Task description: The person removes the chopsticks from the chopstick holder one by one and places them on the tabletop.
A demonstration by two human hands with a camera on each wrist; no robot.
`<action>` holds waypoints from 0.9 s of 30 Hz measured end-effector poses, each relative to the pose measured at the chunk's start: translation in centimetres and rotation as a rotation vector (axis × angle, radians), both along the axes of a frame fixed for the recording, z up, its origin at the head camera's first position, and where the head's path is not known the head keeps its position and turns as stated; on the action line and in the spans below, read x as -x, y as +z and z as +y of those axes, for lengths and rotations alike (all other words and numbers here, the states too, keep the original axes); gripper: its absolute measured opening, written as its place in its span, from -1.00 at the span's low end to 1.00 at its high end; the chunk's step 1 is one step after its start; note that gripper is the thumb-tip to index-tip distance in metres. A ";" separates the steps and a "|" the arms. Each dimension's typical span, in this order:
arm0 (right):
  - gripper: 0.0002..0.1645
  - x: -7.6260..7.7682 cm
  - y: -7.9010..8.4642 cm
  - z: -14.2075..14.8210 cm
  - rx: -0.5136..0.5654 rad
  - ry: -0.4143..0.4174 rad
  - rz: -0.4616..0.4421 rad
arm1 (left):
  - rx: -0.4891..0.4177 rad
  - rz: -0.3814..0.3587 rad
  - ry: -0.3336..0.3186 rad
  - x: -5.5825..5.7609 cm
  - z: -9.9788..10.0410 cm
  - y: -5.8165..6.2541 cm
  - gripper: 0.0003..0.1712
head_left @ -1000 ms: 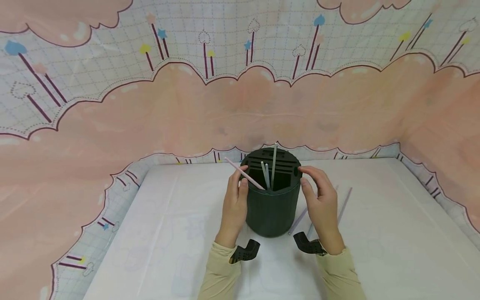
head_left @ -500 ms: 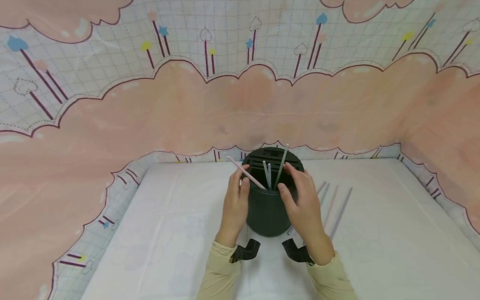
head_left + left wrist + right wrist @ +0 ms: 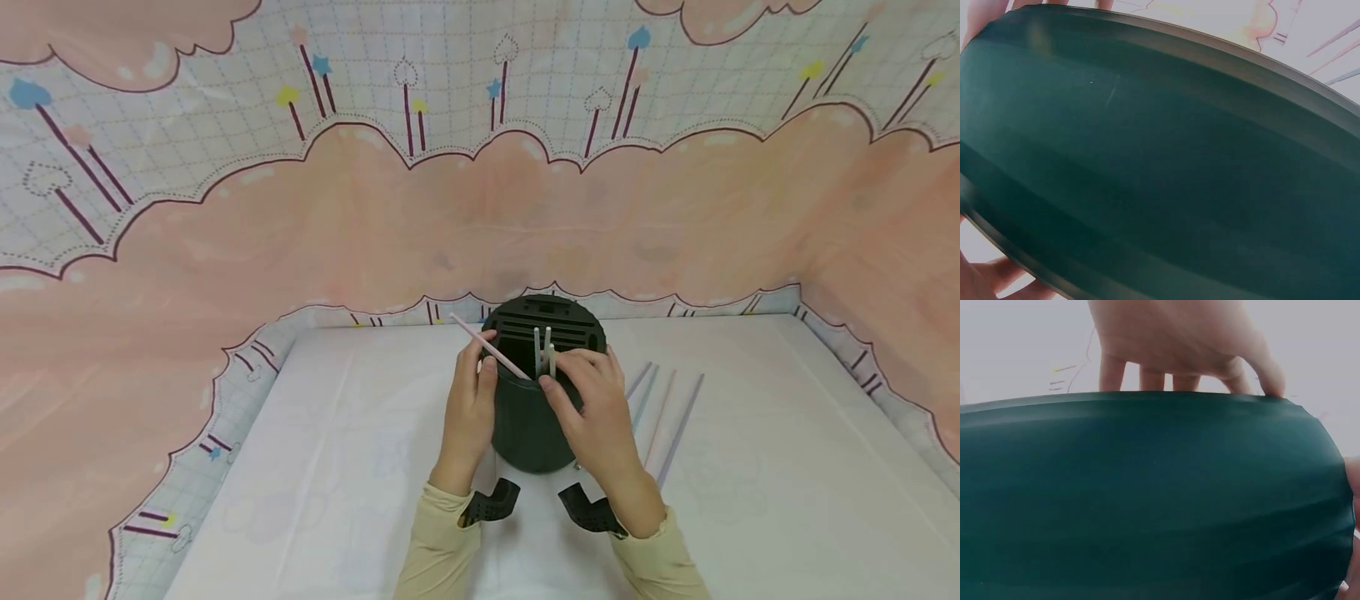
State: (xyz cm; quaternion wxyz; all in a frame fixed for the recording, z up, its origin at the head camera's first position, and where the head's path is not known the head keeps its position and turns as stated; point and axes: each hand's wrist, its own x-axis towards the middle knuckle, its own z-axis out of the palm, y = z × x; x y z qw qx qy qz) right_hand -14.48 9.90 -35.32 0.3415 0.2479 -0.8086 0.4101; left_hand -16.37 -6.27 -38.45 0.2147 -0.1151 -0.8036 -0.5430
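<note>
A dark green round pen holder (image 3: pixel 532 429) stands on the white table, its slotted top (image 3: pixel 543 312) facing up. My left hand (image 3: pixel 467 408) grips its left side, fingers curled near the rim. A thin pink stick (image 3: pixel 491 348) leans out of the front opening toward the left. Several short pale stick ends (image 3: pixel 537 346) rise from the same opening. At the front right rim my right hand (image 3: pixel 600 417) pinches a pale green stick (image 3: pixel 552 358) between thumb and forefinger. The pen holder's wall (image 3: pixel 1160 150) fills most of the left wrist view; the left hand (image 3: pixel 1172 331) shows beyond it in the right wrist view.
Thin sticks lie on the table right of the pen holder, among them a pink stick (image 3: pixel 662 408) and a purple stick (image 3: pixel 682 429). A pink and white patterned cloth (image 3: pixel 480 225) hangs behind the table.
My right hand has moved from the pen holder's right side to the sticks at the front opening. The pale green stick that stood tall there now stands lower. The left hand stays put.
</note>
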 end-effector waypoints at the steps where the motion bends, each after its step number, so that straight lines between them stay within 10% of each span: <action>1: -0.76 0.1 0.0 0.2 0.019 0.006 0.000 | 0.002 0.002 0.002 0.0 0.0 0.0 -0.56; 13: -0.83 -0.1 0.6 1.7 0.282 -0.068 -0.056 | 0.009 -0.014 0.008 0.0 0.3 0.0 -0.56; 27: -0.73 -2.3 3.9 2.8 0.676 0.098 0.061 | 0.003 -0.023 0.006 -0.1 0.3 0.1 -0.54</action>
